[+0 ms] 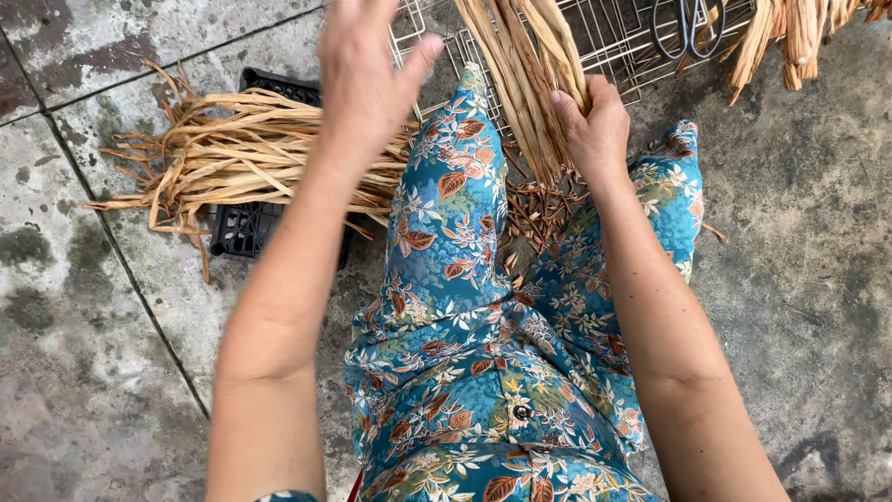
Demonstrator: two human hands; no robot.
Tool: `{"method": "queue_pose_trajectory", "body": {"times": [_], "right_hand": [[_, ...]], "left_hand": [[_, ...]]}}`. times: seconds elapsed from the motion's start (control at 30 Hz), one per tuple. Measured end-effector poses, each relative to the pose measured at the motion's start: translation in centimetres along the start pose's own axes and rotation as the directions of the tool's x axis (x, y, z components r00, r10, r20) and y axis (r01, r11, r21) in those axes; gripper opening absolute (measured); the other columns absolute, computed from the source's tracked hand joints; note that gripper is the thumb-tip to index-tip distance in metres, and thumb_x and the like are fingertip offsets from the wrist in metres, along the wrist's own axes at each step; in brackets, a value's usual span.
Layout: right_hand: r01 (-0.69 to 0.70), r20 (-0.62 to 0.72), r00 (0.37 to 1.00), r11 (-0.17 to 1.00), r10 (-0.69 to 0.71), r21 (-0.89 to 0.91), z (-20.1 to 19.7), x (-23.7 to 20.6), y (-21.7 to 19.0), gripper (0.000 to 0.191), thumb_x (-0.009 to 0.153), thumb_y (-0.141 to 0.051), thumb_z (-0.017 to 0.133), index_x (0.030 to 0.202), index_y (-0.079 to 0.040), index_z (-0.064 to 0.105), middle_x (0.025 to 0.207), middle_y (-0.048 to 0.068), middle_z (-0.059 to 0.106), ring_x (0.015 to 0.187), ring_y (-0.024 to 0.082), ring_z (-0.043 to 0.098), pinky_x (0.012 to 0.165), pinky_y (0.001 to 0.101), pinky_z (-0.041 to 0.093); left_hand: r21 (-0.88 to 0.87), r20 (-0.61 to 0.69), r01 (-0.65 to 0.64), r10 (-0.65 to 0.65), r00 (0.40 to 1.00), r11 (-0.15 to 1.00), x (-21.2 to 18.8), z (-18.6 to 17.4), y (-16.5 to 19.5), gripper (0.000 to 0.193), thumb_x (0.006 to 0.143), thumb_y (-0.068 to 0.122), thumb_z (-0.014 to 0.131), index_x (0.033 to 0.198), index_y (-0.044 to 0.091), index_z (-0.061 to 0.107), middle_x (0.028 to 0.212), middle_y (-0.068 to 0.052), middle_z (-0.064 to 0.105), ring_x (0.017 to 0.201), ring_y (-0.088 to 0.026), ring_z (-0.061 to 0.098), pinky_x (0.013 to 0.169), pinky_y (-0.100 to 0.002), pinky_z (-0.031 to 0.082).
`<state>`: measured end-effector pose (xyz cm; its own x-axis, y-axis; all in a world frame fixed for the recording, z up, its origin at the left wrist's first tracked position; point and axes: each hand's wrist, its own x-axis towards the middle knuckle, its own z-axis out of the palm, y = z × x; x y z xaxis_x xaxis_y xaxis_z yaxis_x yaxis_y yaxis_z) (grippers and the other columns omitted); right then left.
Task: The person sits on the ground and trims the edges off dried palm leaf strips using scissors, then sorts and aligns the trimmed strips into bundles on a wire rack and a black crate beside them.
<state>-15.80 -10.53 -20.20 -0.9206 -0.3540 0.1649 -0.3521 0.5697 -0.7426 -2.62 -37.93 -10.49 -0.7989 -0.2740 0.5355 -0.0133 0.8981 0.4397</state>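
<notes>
My right hand (593,123) grips a thick bundle of dried tan plant strips (531,65), held upright between my knees. My left hand (367,70) hovers to the left of that bundle, fingers spread and holding nothing, above a second heap of dried strips (232,149). This heap lies across a black plastic crate (246,228) on the floor. Short brown trimmings (539,209) are scattered on the ground between my legs, which are covered in blue floral fabric.
A wire rack (613,37) lies on the stained concrete floor ahead, with scissors (688,26) resting on it. More bundled dried strips (790,33) sit at the top right. Bare concrete stretches to the left and right.
</notes>
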Motion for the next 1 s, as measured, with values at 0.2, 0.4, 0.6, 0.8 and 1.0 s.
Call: {"method": "queue_pose_trajectory", "body": {"times": [0.2,0.4,0.6,0.8,1.0], "right_hand": [[0.106,-0.012,0.994,0.980,-0.110,-0.169,1.0,-0.9,-1.0,0.045,0.102,-0.022,0.073,0.139,-0.002,0.057,0.118,0.022,0.058,0.106,0.037,0.061,0.091,0.0475,0.049],[-0.074,0.131,0.988,0.994,0.085,-0.085,1.3,-0.5,-0.4,0.059,0.103,-0.024,0.071,0.151,-0.002,0.045,0.133,0.018,0.062,0.118,0.028,0.064,0.101,0.0411,0.052],[0.079,0.063,0.994,0.978,-0.093,0.194,-0.5,-0.3,2.8,0.052,0.107,-0.016,0.073,0.150,0.004,0.051,0.141,0.019,0.063,0.131,0.026,0.062,0.112,0.0373,0.050],[0.059,0.011,0.997,0.874,-0.073,0.483,-2.9,-1.9,5.1,0.027,0.117,-0.012,0.065,0.140,0.002,0.063,0.129,0.009,0.067,0.116,0.013,0.062,0.106,0.0264,0.052],[-0.039,-0.006,0.999,0.851,0.050,0.523,-3.8,-2.7,4.3,0.024,0.118,-0.020,0.066,0.133,-0.002,0.067,0.122,0.004,0.070,0.109,0.010,0.063,0.094,0.0233,0.051]], "left_hand": [[-0.385,0.072,0.260,-0.252,0.965,0.885,-5.7,3.5,-0.3,0.040,0.094,0.013,0.079,0.132,0.015,0.067,0.142,-0.013,0.057,0.133,-0.027,0.057,0.115,-0.041,0.046],[-0.568,-0.012,0.441,-0.543,0.840,0.695,-10.5,2.5,-7.3,0.030,0.098,0.004,0.073,0.128,0.010,0.071,0.124,-0.003,0.065,0.103,-0.012,0.061,0.090,-0.028,0.056],[-0.374,-0.154,0.568,-0.654,0.741,0.733,-15.7,-1.3,-16.5,0.024,0.098,0.009,0.074,0.122,0.009,0.071,0.115,-0.002,0.070,0.090,-0.010,0.070,0.083,-0.027,0.060],[0.080,-0.150,0.766,-0.752,0.642,0.638,-19.5,-1.2,-18.0,0.023,0.093,0.016,0.079,0.115,0.014,0.072,0.111,-0.009,0.069,0.098,-0.026,0.069,0.087,-0.039,0.055],[0.056,-0.314,0.830,-0.780,0.542,0.555,-18.6,1.2,-17.4,0.036,0.088,0.019,0.082,0.119,0.013,0.063,0.117,-0.011,0.059,0.112,-0.032,0.057,0.096,-0.045,0.047]]}}
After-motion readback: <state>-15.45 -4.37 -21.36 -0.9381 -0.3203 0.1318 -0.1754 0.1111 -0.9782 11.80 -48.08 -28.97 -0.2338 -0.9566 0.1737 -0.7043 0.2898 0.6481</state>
